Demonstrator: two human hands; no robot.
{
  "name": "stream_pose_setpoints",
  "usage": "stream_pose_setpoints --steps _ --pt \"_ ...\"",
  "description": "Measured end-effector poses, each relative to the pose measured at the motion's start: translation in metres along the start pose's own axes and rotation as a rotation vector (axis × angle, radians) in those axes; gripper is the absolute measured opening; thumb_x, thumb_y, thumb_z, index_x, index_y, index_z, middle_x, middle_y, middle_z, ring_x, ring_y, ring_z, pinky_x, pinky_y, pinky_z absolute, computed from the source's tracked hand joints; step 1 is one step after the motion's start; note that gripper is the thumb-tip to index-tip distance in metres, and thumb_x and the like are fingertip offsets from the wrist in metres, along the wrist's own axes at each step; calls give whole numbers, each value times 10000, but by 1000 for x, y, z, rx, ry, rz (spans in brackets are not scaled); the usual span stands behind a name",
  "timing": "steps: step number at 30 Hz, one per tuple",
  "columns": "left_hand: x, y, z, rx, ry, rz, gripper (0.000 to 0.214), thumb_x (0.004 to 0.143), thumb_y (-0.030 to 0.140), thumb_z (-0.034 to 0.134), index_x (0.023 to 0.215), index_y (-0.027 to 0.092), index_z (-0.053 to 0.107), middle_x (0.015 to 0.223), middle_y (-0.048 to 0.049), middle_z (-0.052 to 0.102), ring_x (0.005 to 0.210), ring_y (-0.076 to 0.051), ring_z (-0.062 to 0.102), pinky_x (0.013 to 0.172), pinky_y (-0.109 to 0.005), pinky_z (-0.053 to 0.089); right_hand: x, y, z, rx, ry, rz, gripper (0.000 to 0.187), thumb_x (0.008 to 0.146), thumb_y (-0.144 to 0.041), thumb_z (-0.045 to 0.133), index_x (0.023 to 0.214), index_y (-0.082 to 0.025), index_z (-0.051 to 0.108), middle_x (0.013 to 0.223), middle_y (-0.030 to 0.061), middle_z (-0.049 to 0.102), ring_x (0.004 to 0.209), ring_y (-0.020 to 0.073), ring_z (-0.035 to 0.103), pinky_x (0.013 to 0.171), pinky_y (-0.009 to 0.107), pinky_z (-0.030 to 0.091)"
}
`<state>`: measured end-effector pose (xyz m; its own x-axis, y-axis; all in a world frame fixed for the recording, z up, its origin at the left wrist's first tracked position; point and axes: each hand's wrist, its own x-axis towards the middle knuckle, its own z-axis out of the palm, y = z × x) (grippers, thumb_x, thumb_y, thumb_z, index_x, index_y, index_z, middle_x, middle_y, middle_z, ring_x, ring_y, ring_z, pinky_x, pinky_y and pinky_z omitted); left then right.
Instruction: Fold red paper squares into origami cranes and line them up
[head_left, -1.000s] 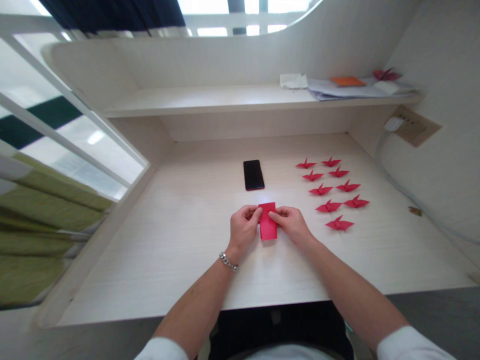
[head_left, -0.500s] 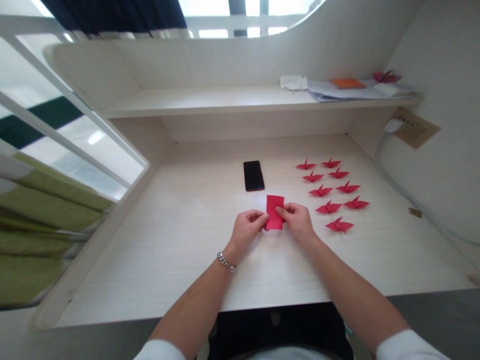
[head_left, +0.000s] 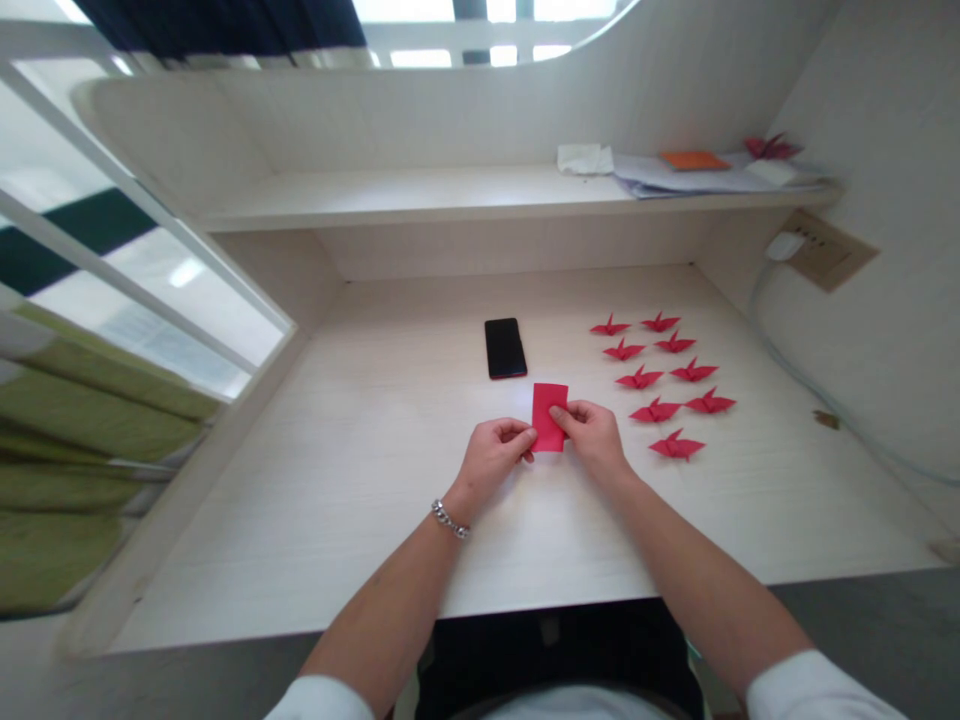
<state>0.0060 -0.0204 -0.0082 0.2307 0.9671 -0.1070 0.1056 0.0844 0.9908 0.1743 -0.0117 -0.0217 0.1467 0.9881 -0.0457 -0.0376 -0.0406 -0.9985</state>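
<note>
A red sheet of origami paper (head_left: 549, 410), folded to an upright rectangle, is held just above the desk between my two hands. My left hand (head_left: 496, 452) pinches its lower left edge between thumb and fingers. On the other side, my right hand (head_left: 591, 432) grips the right edge, its thumb lying across the front of the paper. The fingers behind the paper are hidden. To the right of my hands, several folded red paper cranes (head_left: 655, 411) stand in two columns on the desk.
A black phone (head_left: 505, 348) lies beyond my hands on the white desk (head_left: 337, 480). A shelf (head_left: 375, 200) across the back holds papers, an orange sheet (head_left: 694, 161) and a darker red folded paper piece (head_left: 772, 147). A cable (head_left: 795, 370) runs from the wall socket (head_left: 832, 252).
Both hands keep their hold on the red paper, which has barely moved against the desk. The whole view has shifted slightly.
</note>
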Motion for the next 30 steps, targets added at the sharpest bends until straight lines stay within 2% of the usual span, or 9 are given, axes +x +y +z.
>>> stream_pose_setpoints --steps 7,19,30 --pt "2 -5 -2 5 32 41 295 773 403 667 848 119 699 640 -63 685 553 -134 603 522 -223 456 -6 0 7 175 -167 173 398 543 -376 835 817 -132 682 745 71 729 650 197 667 611 288 518" --pt "3 -9 -3 -57 -3 15 290 759 392 693 857 119 705 665 -64 689 566 -125 600 532 -214 459 -4 5 6 141 -183 175 351 555 -332 823 808 -127 691 760 79 738 647 203 676 601 285 517" --pt "3 -5 0 -83 34 -28 253 738 353 711 816 113 691 594 -48 660 508 -110 575 488 -202 436 -7 -2 6 152 -158 184 348 560 -329 827 807 -127 686 742 78 738 612 178 667 578 265 510"
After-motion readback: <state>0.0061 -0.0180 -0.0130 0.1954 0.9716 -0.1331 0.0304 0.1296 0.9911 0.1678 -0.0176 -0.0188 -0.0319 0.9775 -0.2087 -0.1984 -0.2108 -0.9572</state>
